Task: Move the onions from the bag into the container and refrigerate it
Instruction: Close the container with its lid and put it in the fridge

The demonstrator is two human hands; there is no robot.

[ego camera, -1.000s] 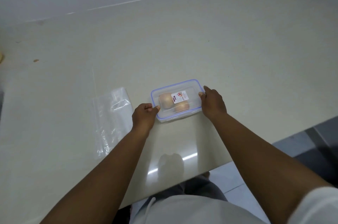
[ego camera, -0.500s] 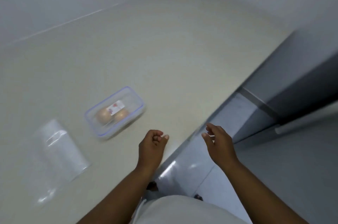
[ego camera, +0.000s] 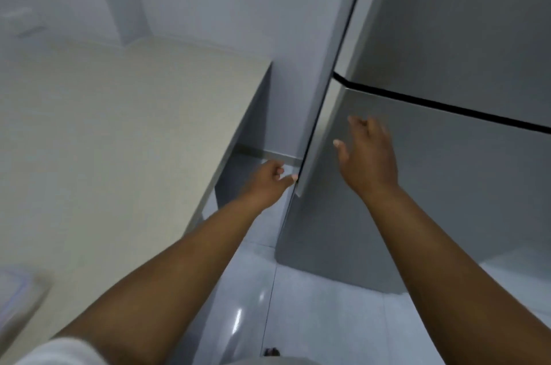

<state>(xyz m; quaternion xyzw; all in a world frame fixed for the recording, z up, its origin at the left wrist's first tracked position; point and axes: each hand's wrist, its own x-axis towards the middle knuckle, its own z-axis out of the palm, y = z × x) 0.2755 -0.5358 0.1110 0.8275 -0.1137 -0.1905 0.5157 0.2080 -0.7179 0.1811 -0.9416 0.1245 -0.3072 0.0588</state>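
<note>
The clear container [ego camera: 16, 290] with a blue rim is a blur at the lower left corner, on the beige counter [ego camera: 104, 132]; its onions cannot be made out. Neither hand holds it. A grey fridge [ego camera: 453, 191] fills the right side, both doors closed, a black gap between upper and lower door. My left hand [ego camera: 272, 178] has its fingers curled, one fingertip touching the left edge of the lower door. My right hand [ego camera: 368, 156] is spread open in front of the lower door's face, holding nothing. The bag is out of view.
The counter's right end stops short of the fridge, leaving a narrow gap with a grey wall [ego camera: 226, 6] behind. Glossy pale floor tiles [ego camera: 313, 314] lie below my arms. A pale sleeve shows at the bottom left.
My view has swung right from the counter to the fridge. Both hands left the container and rose to the lower door. The container slid to the frame's lower left corner.
</note>
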